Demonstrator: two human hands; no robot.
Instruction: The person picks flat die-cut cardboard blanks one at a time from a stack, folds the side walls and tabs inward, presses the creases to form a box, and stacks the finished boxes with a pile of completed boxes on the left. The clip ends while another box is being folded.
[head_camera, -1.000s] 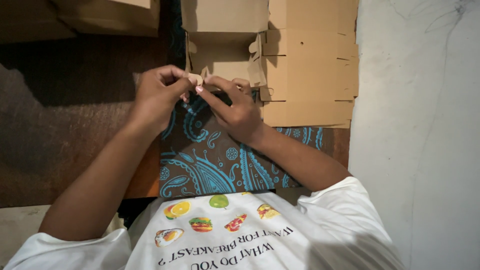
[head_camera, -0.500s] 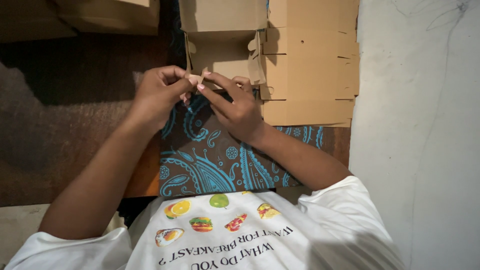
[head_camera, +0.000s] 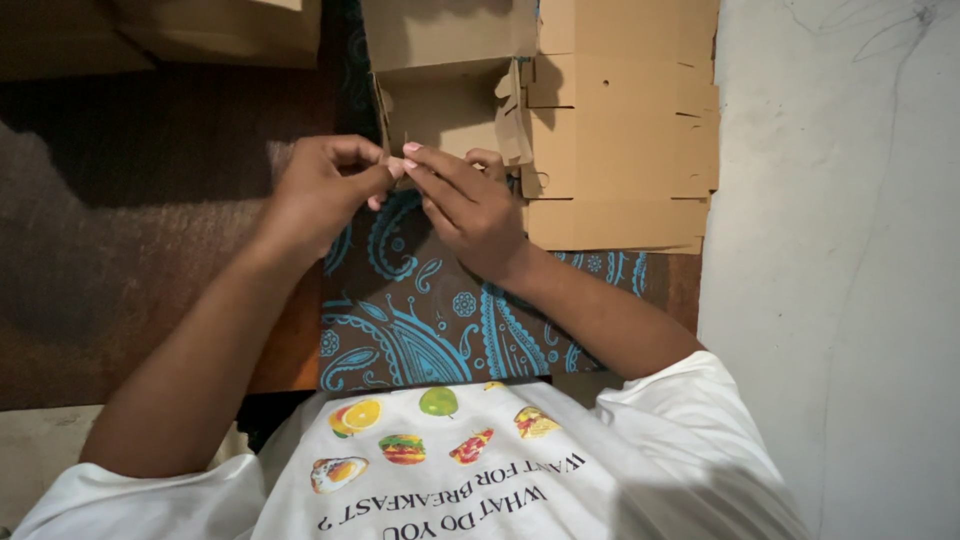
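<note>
cardboard fills the top of the view — a half-folded box (head_camera: 440, 100) with its flap raised, and just to its right a stack of flat box blanks (head_camera: 625, 130) with slots cut in their edges. both lie on a dark cloth (head_camera: 420, 300) printed with a blue paisley pattern, spread across the person's lap and the brown floor (head_camera: 130, 250).

the left hand (head_camera: 320, 195) and the right hand (head_camera: 470, 205) meet just below the half-folded box, fingertips touching. between them sits a small pale piece (head_camera: 396, 167), pinched where the thumbs and forefingers come together; it is too small to tell what it is. the left fingers are curled in narrow around that pinch, the knuckles turned up toward the camera. the right fingers are drawn close as well, the forefinger laid along the top of the piece, the rest folded under — one fingertip shows near the lower edge of the box.

both forearms run bare down to a white printed shirt (head_camera: 450, 480) at the bottom of the view. a pale grey wall (head_camera: 840, 250) stands to the right of the blanks. more cardboard (head_camera: 200, 30) lies at the upper left, in shadow.
</note>
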